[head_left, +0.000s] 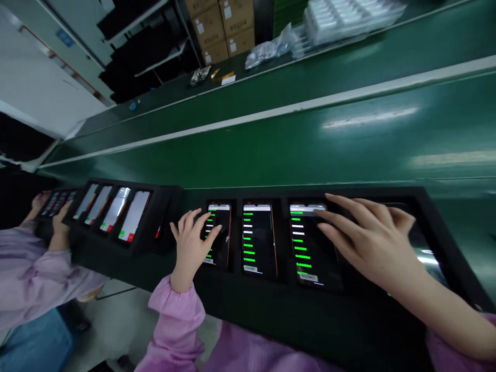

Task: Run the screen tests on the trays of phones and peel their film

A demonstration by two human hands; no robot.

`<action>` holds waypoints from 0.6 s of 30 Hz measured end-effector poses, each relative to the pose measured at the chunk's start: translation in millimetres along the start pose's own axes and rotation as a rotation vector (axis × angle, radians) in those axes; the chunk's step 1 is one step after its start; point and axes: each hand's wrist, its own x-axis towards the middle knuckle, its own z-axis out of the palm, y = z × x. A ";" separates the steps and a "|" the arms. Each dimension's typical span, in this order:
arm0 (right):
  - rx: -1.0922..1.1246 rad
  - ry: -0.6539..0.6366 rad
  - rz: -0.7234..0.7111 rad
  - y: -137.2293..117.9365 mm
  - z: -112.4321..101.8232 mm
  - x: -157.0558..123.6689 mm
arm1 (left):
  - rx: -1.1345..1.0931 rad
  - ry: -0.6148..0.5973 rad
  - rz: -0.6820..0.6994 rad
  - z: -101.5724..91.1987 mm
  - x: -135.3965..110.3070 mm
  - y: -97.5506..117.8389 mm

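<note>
Several smartphones lie face up in the slots of a black tray point(391, 194) in front of me. My left hand point(194, 240), fingers apart, is over the leftmost phone point(221, 248), whose screen shows green and white lines of text. The middle phone point(259, 240) has a similar list and no hand on it. Over the third phone point(308, 243), my right hand point(372, 240) stretches its fingers at the screen's upper right; whether they touch the glass I cannot tell. Under my right wrist, a further phone point(430, 258) is partly hidden. Neither hand grips anything.
To the left, a second black tray point(134, 248) holds phones with pale screens. Beyond it are a co-worker's hands point(60, 222). A green belt point(271, 150) runs behind the trays. White plastic trays point(349, 20), a clear bag point(269, 51) and cardboard boxes point(209, 28) stand farther back.
</note>
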 end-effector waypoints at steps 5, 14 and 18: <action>0.046 0.016 0.048 0.6 -8.6 -2.9 | -0.002 0.020 -0.056 4.7 1.6 -13.1; 0.012 0.003 0.100 5.7 -31.9 -31.9 | 0.008 -0.015 -0.041 11.8 1.7 -12.2; -0.015 -0.026 0.231 7.1 -38.2 -55.7 | 0.009 0.008 -0.049 3.1 -15.7 -3.7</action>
